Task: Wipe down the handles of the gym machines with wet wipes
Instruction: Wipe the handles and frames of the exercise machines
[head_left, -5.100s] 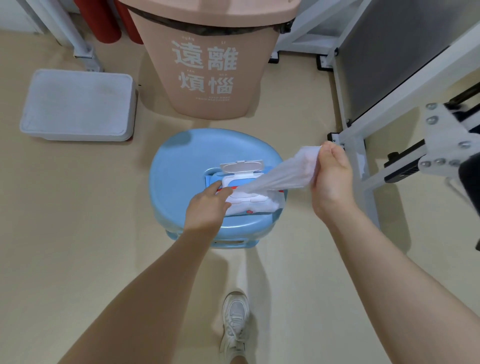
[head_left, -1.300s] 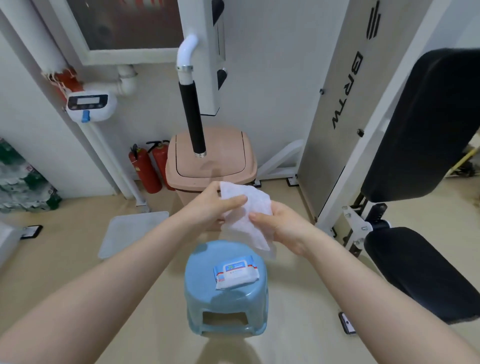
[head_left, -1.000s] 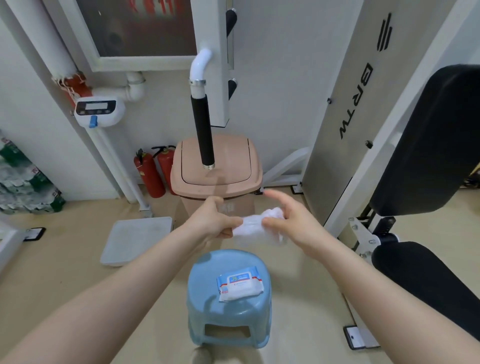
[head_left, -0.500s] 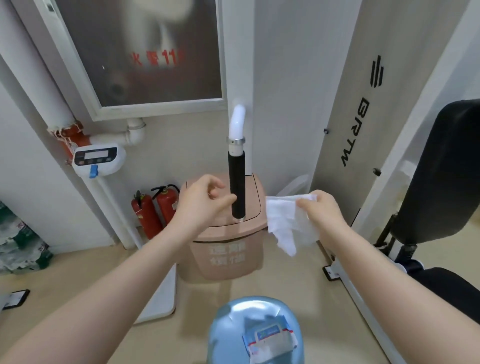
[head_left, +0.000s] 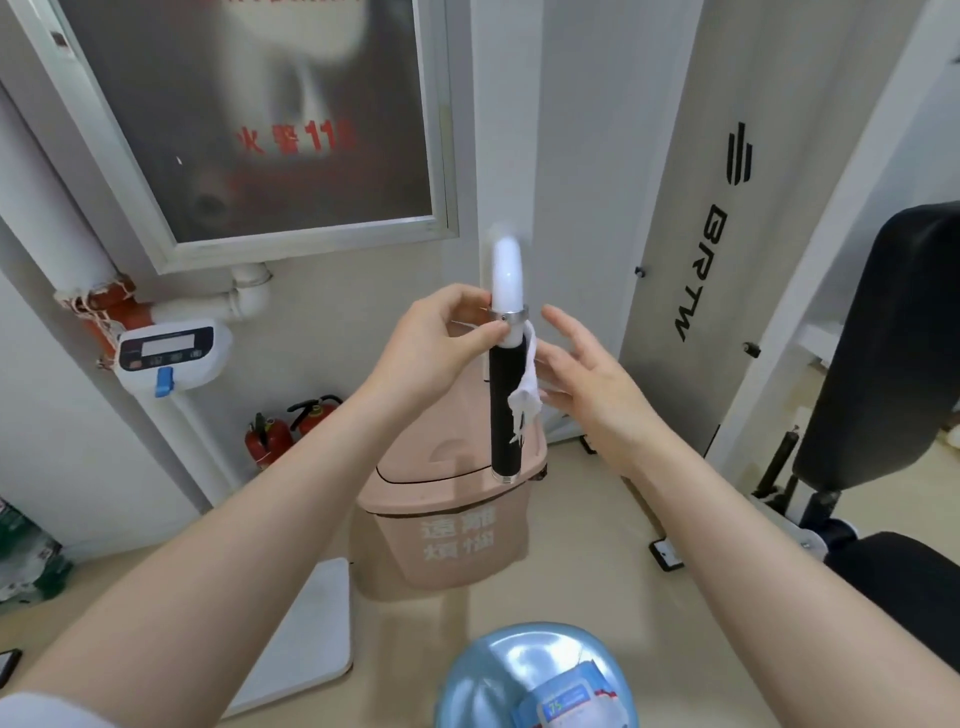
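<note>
Head view: the left hand (head_left: 436, 345) is seen pinching the top of the upright black handle (head_left: 505, 410) at its metal collar, while the wet wipe (head_left: 525, 387) is draped down the handle's right side. The right hand (head_left: 584, 371) is held just beside the wipe with fingers spread, gripping nothing. Below the handle's lower end stands a pink bin (head_left: 452, 525); a blue stool (head_left: 498, 670) carrying the wipes pack (head_left: 569, 706) is cut off by the bottom edge, with open floor between them.

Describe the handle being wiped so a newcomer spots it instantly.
Start at the pink bin in the middle of the floor. Hanging upright in front of it is the handle, pinched at the top by the left hand. It alone has a black grip and a white wipe draped on it.
</note>
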